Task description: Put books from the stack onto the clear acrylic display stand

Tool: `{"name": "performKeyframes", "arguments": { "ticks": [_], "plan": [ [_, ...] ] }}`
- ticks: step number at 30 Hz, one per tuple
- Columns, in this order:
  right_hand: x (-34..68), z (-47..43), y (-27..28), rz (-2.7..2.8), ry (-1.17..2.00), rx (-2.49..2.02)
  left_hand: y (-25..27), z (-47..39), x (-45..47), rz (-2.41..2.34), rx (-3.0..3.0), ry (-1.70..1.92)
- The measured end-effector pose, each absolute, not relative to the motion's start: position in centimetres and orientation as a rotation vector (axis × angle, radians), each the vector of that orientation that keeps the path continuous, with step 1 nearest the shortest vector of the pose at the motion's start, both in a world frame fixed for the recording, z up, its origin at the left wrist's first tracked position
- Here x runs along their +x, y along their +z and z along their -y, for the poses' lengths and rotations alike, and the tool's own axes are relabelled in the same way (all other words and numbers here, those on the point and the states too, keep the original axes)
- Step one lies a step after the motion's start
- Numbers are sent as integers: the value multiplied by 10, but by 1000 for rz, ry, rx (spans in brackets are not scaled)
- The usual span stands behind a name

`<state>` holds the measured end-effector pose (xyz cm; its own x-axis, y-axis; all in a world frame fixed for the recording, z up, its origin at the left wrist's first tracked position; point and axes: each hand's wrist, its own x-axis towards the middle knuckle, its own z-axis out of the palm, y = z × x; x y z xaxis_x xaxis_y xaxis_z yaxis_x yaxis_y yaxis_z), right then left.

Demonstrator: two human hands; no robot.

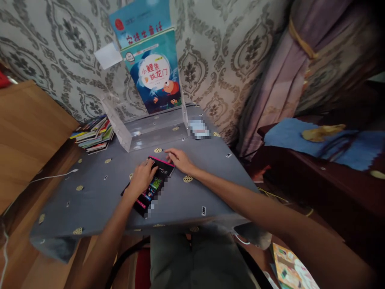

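Observation:
A black book [163, 171] with a pink edge and small colour pictures on its cover lies at a slant on the table. My left hand [144, 176] rests on its left part, fingers spread over the cover, hiding some of it. My right hand [179, 159] is at the book's upper right corner, its fingers stretched out and slightly bent, holding nothing. Whether its fingertips touch the book's edge I cannot tell. Behind both hands stands a clear acrylic rack [159, 134], with a blue-green children's book [156, 86] upright at its back.
A pile of books [94, 136] lies at the table's left rear. A blurred card-like item [199, 129] sits right of the rack. A white cable [64, 173] crosses the left side. A blue cloth [288, 138] covers part of dark furniture at right. Patterned cloth covers the table [99, 200].

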<state>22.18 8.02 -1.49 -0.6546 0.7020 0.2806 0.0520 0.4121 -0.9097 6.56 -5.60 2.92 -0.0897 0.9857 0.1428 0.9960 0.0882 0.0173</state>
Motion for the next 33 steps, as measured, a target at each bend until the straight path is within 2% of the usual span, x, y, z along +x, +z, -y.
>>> {"name": "performKeyframes", "arguments": {
  "ticks": [8, 33],
  "plan": [
    [223, -81, -12, 1927, 1367, -645, 26, 57, 118, 2209, -2011, -171],
    [227, -75, -10, 1892, 1510, -432, 10, 69, 140, 1983, -2105, -371]
  ]
}}
